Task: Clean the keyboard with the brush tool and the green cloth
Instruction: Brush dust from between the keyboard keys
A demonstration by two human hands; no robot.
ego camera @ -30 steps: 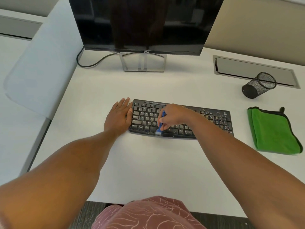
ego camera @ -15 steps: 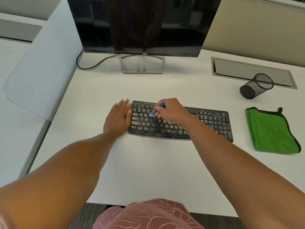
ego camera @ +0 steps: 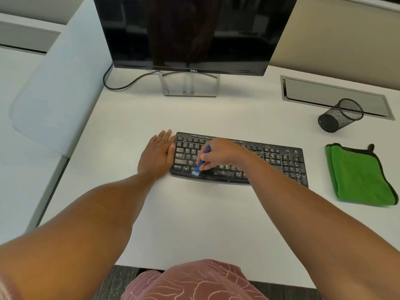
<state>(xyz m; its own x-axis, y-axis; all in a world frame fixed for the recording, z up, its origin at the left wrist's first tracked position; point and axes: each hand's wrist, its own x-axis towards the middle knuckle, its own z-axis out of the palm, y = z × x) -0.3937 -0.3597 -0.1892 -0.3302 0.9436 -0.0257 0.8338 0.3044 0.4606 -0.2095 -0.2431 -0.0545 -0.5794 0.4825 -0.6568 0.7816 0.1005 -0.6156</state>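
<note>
The keyboard (ego camera: 240, 161) lies on the white counter (ego camera: 194, 213), in front of the monitor (ego camera: 192, 33). The left hand (ego camera: 157, 155) rests flat against the keyboard's left end, fingers straight. The right hand (ego camera: 218, 153) pinches the blue brush (ego camera: 201, 161), its pale bristles down on the keyboard's near-left keys. Pale specks dot the keys to the right. The green cloth (ego camera: 361, 176) lies folded right of the keyboard, apart from it, with a tipped mesh cup (ego camera: 339, 115) behind it.
</note>
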